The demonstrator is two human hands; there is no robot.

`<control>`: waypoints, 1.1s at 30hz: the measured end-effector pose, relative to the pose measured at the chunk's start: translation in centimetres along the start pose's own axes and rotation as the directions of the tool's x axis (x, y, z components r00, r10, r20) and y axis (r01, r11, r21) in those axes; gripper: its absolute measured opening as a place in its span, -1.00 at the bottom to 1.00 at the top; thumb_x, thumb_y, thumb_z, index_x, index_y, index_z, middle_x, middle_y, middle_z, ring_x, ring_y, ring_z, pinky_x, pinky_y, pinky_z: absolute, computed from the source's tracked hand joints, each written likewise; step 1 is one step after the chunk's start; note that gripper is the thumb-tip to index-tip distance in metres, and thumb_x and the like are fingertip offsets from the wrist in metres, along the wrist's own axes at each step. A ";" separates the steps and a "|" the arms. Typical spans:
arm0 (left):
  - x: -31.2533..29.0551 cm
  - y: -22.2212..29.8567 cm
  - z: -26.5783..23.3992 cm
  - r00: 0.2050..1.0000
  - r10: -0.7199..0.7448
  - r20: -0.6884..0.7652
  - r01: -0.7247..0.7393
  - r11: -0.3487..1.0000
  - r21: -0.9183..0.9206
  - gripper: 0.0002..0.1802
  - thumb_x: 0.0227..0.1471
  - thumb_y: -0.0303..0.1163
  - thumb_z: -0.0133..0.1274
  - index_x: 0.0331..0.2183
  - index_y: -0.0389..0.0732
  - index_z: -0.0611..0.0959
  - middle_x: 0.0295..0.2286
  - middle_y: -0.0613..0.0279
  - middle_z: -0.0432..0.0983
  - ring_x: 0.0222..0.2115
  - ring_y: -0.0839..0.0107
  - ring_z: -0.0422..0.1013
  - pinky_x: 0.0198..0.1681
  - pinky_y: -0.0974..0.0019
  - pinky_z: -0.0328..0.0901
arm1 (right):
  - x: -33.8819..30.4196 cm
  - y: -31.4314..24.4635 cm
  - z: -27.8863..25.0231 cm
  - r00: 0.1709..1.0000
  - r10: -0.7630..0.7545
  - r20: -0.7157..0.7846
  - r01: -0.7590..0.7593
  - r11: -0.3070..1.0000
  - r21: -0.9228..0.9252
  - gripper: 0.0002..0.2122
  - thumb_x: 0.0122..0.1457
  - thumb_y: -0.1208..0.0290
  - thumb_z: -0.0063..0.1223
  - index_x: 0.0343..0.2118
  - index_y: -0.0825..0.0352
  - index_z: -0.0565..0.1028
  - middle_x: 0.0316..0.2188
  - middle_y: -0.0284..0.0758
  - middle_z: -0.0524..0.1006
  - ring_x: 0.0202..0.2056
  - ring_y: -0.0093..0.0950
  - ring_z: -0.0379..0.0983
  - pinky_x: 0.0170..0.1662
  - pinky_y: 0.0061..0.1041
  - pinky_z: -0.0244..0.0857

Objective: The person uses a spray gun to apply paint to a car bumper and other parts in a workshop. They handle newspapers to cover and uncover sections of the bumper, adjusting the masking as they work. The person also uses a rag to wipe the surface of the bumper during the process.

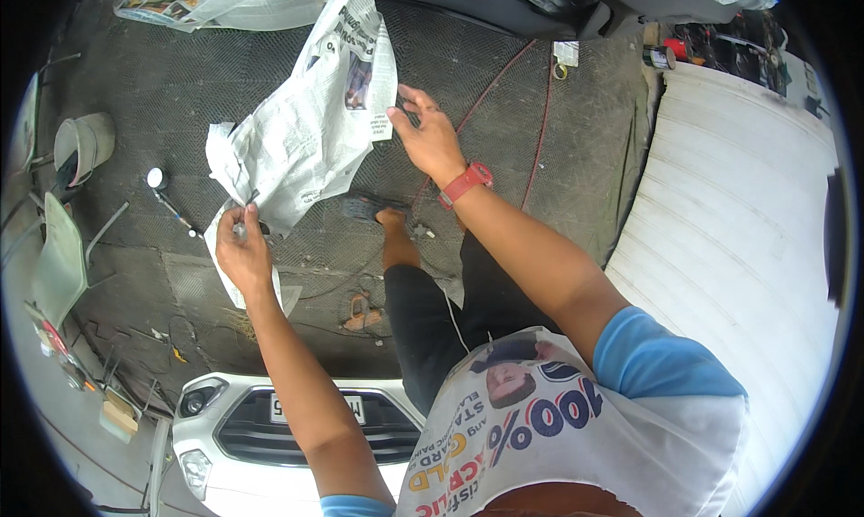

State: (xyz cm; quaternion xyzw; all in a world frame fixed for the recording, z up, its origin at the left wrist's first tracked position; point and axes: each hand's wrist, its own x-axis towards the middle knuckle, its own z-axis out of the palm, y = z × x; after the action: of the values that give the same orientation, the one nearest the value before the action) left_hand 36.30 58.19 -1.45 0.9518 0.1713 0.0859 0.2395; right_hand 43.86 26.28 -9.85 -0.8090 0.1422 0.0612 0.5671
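Observation:
A crumpled sheet of newspaper (297,125) stretches from the upper middle down to the left, in front of me. My left hand (243,251) pinches its lower left part between thumb and fingers, and a loose flap hangs beside that hand. At the right edge of the sheet is my right hand (430,137), its thumb and fingers apart. The thumb tip lies at the paper's edge; whether it presses on it is hard to see. A red watch (466,185) is on my right wrist.
A white car front (297,427) is close behind me, and a ribbed white panel (729,238) lies at right. Red hoses (538,143) cross the dark floor. At left are a bucket (85,146), a pale chair (61,260) and a gauge (156,178). A dark bumper-like part (504,4) lies at the top.

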 end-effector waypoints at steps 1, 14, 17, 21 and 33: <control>0.1 0.1 -0.6 0.998 -0.050 0.033 0.049 0.998 0.025 -0.61 0.29 -0.08 0.26 -0.26 -0.27 0.73 -0.43 0.26 0.63 -0.63 0.53 0.19 -0.51 0.28 0.17 | -0.2 0.3 -0.2 1.000 0.020 -0.016 -0.020 1.000 0.008 -0.47 0.33 0.15 0.22 0.26 0.37 0.49 0.17 -0.01 0.57 0.16 -0.17 0.56 0.21 -0.23 0.42; 1.3 4.0 -7.2 0.996 -0.076 0.052 0.066 0.984 0.166 -0.70 0.28 -0.19 0.27 -0.29 -0.27 0.74 -0.38 0.18 0.68 -0.53 0.28 0.42 -0.43 0.18 0.30 | 2.7 -1.6 -5.6 0.989 0.112 -0.097 -0.094 0.980 0.174 -0.51 0.37 0.19 0.20 0.25 0.38 0.50 0.19 -0.09 0.59 0.14 -0.25 0.58 0.17 -0.27 0.45; 1.3 3.9 -7.6 1.000 -0.015 0.008 0.013 0.978 0.207 -0.71 0.27 -0.21 0.29 -0.30 -0.27 0.73 -0.39 0.17 0.67 -0.53 0.26 0.42 -0.45 0.18 0.29 | 5.7 -2.3 -7.1 0.989 0.097 -0.109 -0.071 0.971 0.226 -0.51 0.36 0.21 0.21 0.24 0.39 0.50 0.18 -0.09 0.60 0.13 -0.25 0.59 0.18 -0.27 0.45; 1.6 5.7 -7.6 1.000 0.020 -0.003 -0.018 0.947 0.319 -0.73 0.25 -0.25 0.30 -0.30 -0.28 0.72 -0.39 0.09 0.67 -0.46 0.14 0.50 -0.42 0.14 0.32 | 11.3 -2.1 -9.9 0.983 0.082 -0.162 -0.028 0.951 0.308 -0.51 0.35 0.22 0.24 0.23 0.42 0.51 0.17 -0.07 0.61 0.13 -0.25 0.59 0.18 -0.27 0.45; 0.8 5.0 -8.0 1.000 -0.030 -0.004 0.029 0.927 0.373 -0.75 0.24 -0.26 0.31 -0.30 -0.27 0.71 -0.40 0.07 0.64 -0.47 0.18 0.48 -0.38 0.17 0.34 | 26.4 -8.9 -10.3 0.966 0.068 -0.248 0.018 0.945 0.327 -0.15 0.09 -0.13 0.46 0.19 0.59 0.49 0.14 0.07 0.59 0.20 -0.13 0.54 0.26 -0.22 0.41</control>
State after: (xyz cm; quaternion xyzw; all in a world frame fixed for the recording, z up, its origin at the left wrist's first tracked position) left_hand 36.53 57.78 7.94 0.9774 0.1984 0.0473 0.0559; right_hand 71.04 15.25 -5.14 -0.7029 0.2327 -0.0609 0.6693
